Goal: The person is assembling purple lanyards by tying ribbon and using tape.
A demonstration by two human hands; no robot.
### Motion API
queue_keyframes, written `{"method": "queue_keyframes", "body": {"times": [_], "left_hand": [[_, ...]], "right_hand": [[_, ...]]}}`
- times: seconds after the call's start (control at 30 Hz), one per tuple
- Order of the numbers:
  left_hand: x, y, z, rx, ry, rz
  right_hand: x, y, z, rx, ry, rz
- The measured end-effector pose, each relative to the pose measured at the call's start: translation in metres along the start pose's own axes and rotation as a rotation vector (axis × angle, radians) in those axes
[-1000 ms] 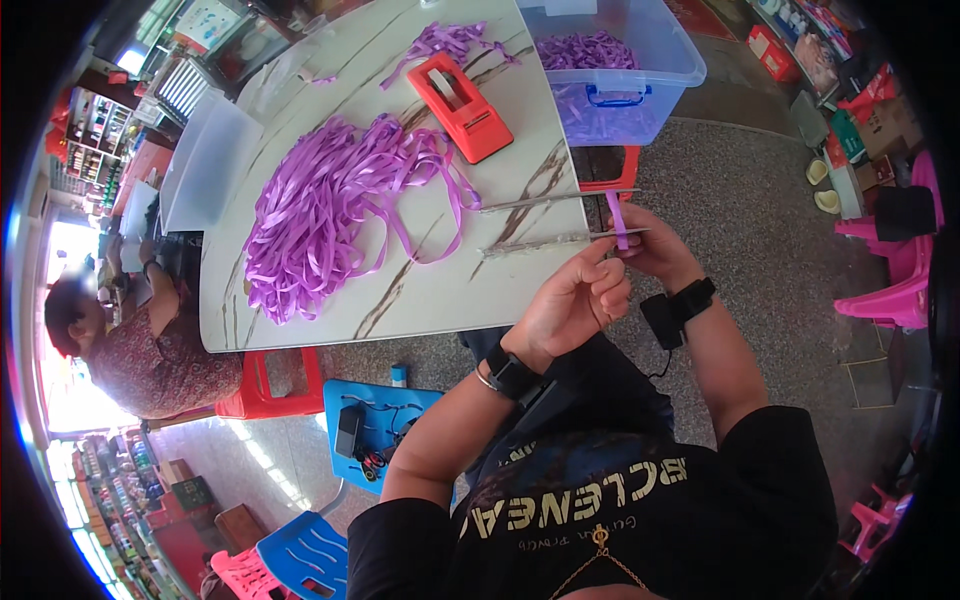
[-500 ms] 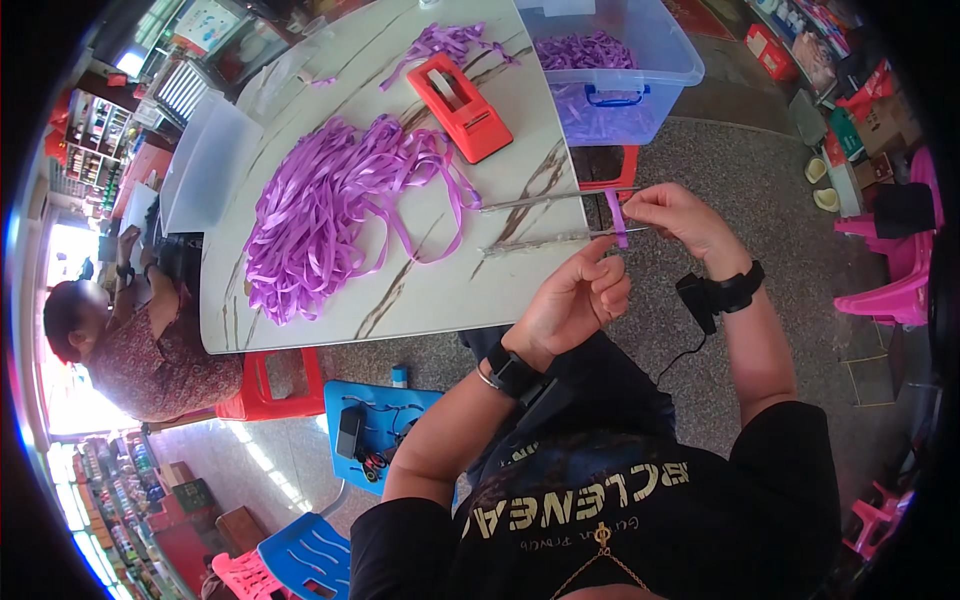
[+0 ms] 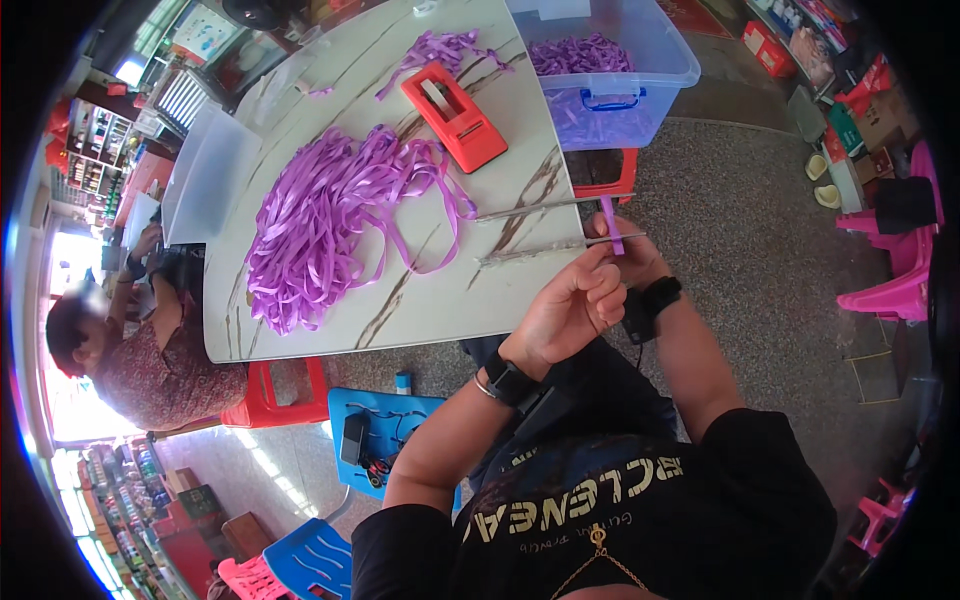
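Two thin metal rods (image 3: 545,208) stick out past the table's right edge. A short band of purple ribbon (image 3: 611,225) spans across them near their outer ends. My left hand (image 3: 572,305) is just below the rods, its fingers curled and its thumb and index finger closed at the ribbon's lower end. My right hand (image 3: 645,262) is beyond the rods, close against the left, with curled fingers at the same ribbon; rods and ribbon partly hide its fingertips. A large heap of loose purple ribbon (image 3: 330,225) lies on the table to the left of the rods.
On the marble-patterned table (image 3: 400,310) stand a red tape dispenser (image 3: 455,117) and a smaller ribbon pile (image 3: 440,50). A clear bin (image 3: 640,75) of purple pieces rests on a red stool (image 3: 612,185). A blue stool (image 3: 385,420) holds cables. Another person (image 3: 150,350) sits at left.
My right hand has moved down and inward, from above the rods' ends to behind and below them, close to my left. My left hand stays nearly in place.
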State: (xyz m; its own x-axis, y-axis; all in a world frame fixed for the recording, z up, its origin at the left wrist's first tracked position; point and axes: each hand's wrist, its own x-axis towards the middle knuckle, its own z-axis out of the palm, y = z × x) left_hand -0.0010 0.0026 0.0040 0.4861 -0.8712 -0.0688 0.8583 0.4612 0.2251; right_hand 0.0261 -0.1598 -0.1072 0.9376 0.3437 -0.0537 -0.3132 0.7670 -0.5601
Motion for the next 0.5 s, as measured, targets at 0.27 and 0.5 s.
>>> {"method": "queue_keyframes", "body": {"times": [0.27,0.5], "left_hand": [[0.0,0.002,0.004,0.023,0.021,0.008],[0.0,0.0,0.003,0.009,0.019,0.013]], "right_hand": [[0.01,0.001,0.008,0.129,-0.146,0.105],[-0.012,-0.039,0.037,-0.373,0.244,0.11]]}}
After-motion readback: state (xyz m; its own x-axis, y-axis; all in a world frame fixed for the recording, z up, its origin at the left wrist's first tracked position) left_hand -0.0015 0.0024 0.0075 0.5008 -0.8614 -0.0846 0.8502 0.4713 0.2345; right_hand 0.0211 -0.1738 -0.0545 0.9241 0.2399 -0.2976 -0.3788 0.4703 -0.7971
